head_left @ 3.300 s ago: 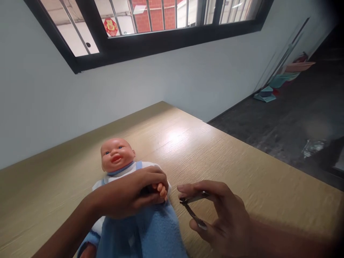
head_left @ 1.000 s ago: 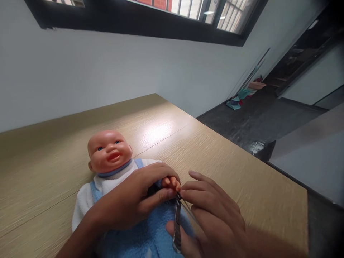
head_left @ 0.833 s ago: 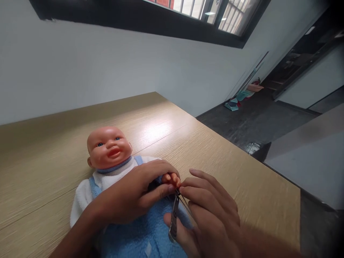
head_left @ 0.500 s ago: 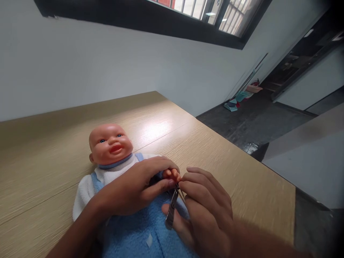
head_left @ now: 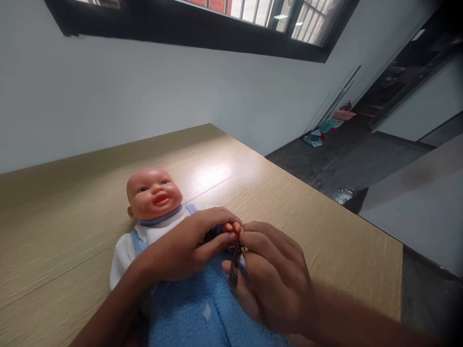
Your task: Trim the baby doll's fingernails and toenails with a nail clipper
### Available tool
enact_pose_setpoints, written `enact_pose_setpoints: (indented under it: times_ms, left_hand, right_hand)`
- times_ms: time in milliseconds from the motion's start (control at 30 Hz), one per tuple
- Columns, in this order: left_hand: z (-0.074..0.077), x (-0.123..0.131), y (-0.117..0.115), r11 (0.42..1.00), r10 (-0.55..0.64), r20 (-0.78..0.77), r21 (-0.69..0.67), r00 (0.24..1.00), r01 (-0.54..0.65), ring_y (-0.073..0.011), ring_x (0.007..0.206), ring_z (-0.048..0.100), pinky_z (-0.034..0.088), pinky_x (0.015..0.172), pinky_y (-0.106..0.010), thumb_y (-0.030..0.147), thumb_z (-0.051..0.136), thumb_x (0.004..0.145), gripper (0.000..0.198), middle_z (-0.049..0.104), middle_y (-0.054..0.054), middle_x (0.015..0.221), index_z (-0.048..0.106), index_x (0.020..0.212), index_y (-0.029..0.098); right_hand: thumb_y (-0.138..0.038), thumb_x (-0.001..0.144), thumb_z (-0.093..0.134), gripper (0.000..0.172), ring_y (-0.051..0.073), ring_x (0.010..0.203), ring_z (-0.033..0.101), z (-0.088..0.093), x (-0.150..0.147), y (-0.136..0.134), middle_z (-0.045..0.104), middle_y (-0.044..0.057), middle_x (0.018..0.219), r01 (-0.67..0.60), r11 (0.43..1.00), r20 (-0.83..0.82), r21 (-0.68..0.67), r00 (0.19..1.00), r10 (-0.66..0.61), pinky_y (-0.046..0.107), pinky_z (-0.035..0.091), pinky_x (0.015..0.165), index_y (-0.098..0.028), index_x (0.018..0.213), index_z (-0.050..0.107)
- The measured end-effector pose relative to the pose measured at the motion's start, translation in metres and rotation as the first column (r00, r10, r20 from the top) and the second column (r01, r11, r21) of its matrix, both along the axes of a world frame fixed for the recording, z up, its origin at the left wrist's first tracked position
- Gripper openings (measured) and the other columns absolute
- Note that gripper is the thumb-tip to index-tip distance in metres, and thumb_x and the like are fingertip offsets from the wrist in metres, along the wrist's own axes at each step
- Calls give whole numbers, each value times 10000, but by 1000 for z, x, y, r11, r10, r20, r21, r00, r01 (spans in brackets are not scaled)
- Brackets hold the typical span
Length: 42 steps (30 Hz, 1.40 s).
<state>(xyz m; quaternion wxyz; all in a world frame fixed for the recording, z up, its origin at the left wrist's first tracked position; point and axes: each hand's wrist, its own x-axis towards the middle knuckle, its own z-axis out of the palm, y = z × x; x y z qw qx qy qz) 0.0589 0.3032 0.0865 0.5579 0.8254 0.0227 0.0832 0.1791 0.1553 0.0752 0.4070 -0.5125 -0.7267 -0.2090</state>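
A baby doll (head_left: 155, 195) in a white and blue fleece outfit lies on its back on the table. Its small hand (head_left: 233, 227) pokes out of my left hand (head_left: 195, 241), whose fingers and thumb are wrapped round it. My right hand (head_left: 275, 270) pinches a metal nail clipper (head_left: 236, 267), with the thumb on the lever and the fingers curled over the far side. The clipper's tip is close against the doll's fingers; the exact contact is hidden by my fingertips.
The wooden table (head_left: 90, 193) runs back to a white wall beneath a dark-framed window (head_left: 202, 43). Past its right edge, a dustpan (head_left: 313, 139) and a pink basin (head_left: 343, 115) stand on the dark floor by the wall.
The clipper's lever has swung in towards my right fingers, and my right thumb has closed up. My left hand keeps hold of the doll's hand. The view has shifted slightly.
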Motion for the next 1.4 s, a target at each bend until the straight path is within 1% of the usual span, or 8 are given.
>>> enact_pose_setpoints:
  times_ms: [67, 133, 233, 367, 533, 900, 1167, 1400]
  left_hand:
    - [1, 0, -1, 1000, -4, 2, -28, 1000, 4, -131, 896, 614, 489, 824, -254, 226, 515, 1062, 151, 683, -13, 992, 653, 1019, 180]
    - [2, 1, -1, 999, -7, 6, -53, 1000, 7, -132, 901, 615, 487, 830, -253, 216, 509, 1065, 159, 682, -13, 984, 650, 1000, 180]
    - [3, 1, -2, 998, -11, 15, -55, 1000, 12, -140, 916, 616, 481, 842, -259, 201, 510, 1062, 163, 685, -15, 970, 645, 973, 180]
    - [2, 1, -2, 999, 11, 10, -33, 1000, -10, -139, 929, 618, 478, 852, -264, 224, 511, 1067, 172, 683, -13, 990, 649, 971, 186]
    - [-1, 1, -2, 999, 22, -4, -24, 1000, -22, -162, 969, 635, 491, 882, -296, 273, 509, 1071, 191, 696, -30, 1050, 646, 964, 194]
    - [-1, 1, -2, 1000, 18, -14, -1, 1000, -18, -162, 936, 641, 506, 858, -295, 285, 497, 1080, 209, 708, -32, 1018, 686, 1087, 198]
    - [-3, -2, -1, 999, 31, 40, -44, 999, -29, -163, 987, 655, 543, 870, -273, 312, 529, 1073, 191, 709, -40, 1096, 681, 1139, 217]
    - [-2, -2, -2, 996, 28, 56, -92, 998, -23, -158, 975, 654, 551, 851, -263, 288, 533, 1065, 179, 697, -42, 1072, 673, 1144, 210]
  right_hand:
    - [-119, 897, 621, 84, 243, 824, 716, -6, 5, -2, 672, 84, 883, -68, 993, -175, 96, 981, 84, 403, 662, 688, -178, 937, 577]
    - [-170, 904, 664, 178, 244, 868, 732, -11, 11, -6, 675, 88, 967, -84, 981, -334, 177, 932, 140, 412, 684, 726, -180, 1066, 588]
    - [-129, 882, 694, 335, 237, 903, 746, -16, 21, -10, 684, 85, 1045, -63, 988, -435, 138, 893, 117, 425, 696, 788, -211, 1182, 568]
    - [-128, 886, 711, 442, 260, 1008, 749, -18, 26, -13, 688, 109, 1107, -131, 991, -407, 35, 904, 134, 442, 701, 834, -209, 1282, 533]
    - [-241, 987, 662, 338, 266, 1056, 737, -17, 21, -13, 689, 118, 1110, -166, 986, -404, 16, 901, 159, 465, 691, 869, -195, 1299, 542]
    - [-204, 999, 644, 155, 244, 1082, 745, -12, 11, -18, 707, 115, 1086, -39, 999, -321, -33, 947, 26, 398, 681, 936, -153, 1142, 611]
    - [-84, 902, 700, 184, 190, 1046, 726, -5, 5, -18, 689, 87, 1084, -5, 998, -322, -70, 946, -17, 312, 648, 969, -136, 1057, 617]
    - [-16, 867, 670, 236, 243, 1129, 698, -5, -2, -16, 702, 113, 1125, 50, 999, -311, -6, 949, -49, 404, 609, 1041, -102, 1086, 647]
